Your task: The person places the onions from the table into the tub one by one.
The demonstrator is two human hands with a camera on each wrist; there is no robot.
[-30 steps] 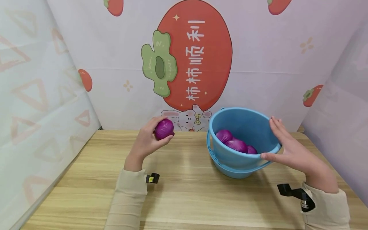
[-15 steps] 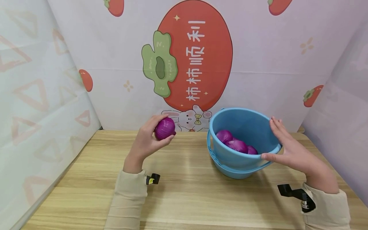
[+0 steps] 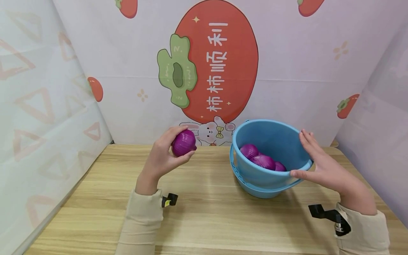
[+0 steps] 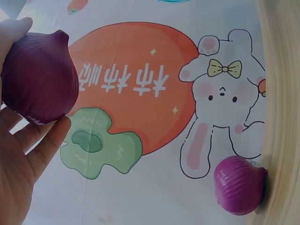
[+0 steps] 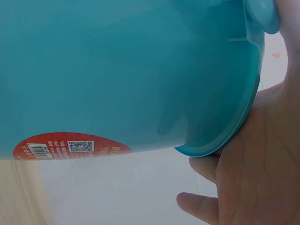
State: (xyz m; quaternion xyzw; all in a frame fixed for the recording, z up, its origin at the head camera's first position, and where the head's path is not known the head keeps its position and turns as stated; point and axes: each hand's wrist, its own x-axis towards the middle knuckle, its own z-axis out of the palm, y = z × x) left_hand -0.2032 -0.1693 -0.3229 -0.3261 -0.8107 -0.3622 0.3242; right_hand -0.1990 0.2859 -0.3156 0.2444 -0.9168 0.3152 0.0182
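My left hand point(image 3: 160, 156) holds a red onion point(image 3: 183, 143) above the wooden table, thumb below and fingers over the top. In the left wrist view this onion point(image 4: 40, 77) shows dark against the light. The light-blue bucket point(image 3: 258, 176) stands to the right, with several red onions point(image 3: 262, 162) lying inside. My right hand point(image 3: 329, 173) rests on the bucket's right rim, thumb along the near side and fingers spread along the far side. Seen from the right wrist, the bucket's wall point(image 5: 108, 70) fills most of the view, its rim against my palm.
Another red onion point(image 4: 240, 185) sits at the table's back edge, hidden in the head view. The bucket's handle point(image 3: 237, 174) hangs down its outer side. Printed cloth walls point(image 3: 287, 53) enclose the wooden table point(image 3: 204, 219) at the back and sides.
The onion in my left hand has shifted slightly to the right and turned a little, its tip now further out. My right hand and the bucket stay where they were.
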